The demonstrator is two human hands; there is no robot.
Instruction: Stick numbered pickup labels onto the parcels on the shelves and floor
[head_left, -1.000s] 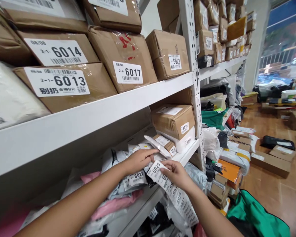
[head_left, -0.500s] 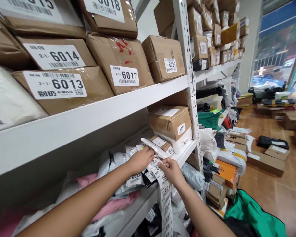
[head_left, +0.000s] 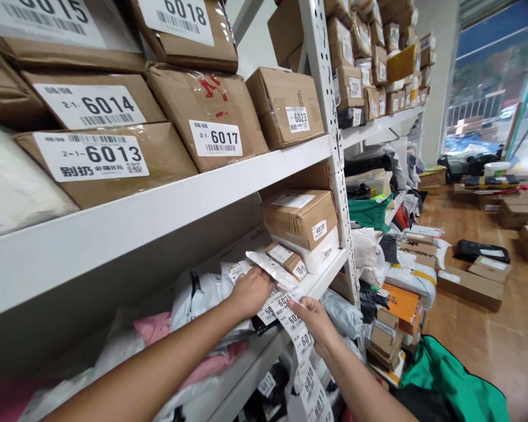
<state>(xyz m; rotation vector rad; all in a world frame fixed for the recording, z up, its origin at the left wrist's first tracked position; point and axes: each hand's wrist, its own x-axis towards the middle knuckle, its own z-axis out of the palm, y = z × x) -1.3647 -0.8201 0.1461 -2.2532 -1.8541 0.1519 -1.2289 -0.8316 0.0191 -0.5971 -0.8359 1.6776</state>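
Observation:
My left hand (head_left: 251,291) rests with curled fingers on a white mailer bag (head_left: 202,293) on the lower shelf, pressing at a numbered label there. My right hand (head_left: 313,320) pinches a long strip of white barcode labels (head_left: 305,363) that hangs down past the shelf edge; its top label reads 6025. Just beyond my fingers lie a flat white packet (head_left: 270,268) and a small brown box (head_left: 287,259).
White metal shelving (head_left: 167,205) carries brown cartons labelled 6013 (head_left: 92,155), 6017 (head_left: 215,139) and 6023 (head_left: 297,118) above. A carton marked 4039 (head_left: 301,217) sits to the right. Parcels, a green bag (head_left: 457,387) and boxes litter the wooden floor (head_left: 501,340).
My hands shifted slightly down and left along the shelf. The label strip, earlier lifted towards the bags, now hangs lower from my right hand, while my left hand presses on the bag.

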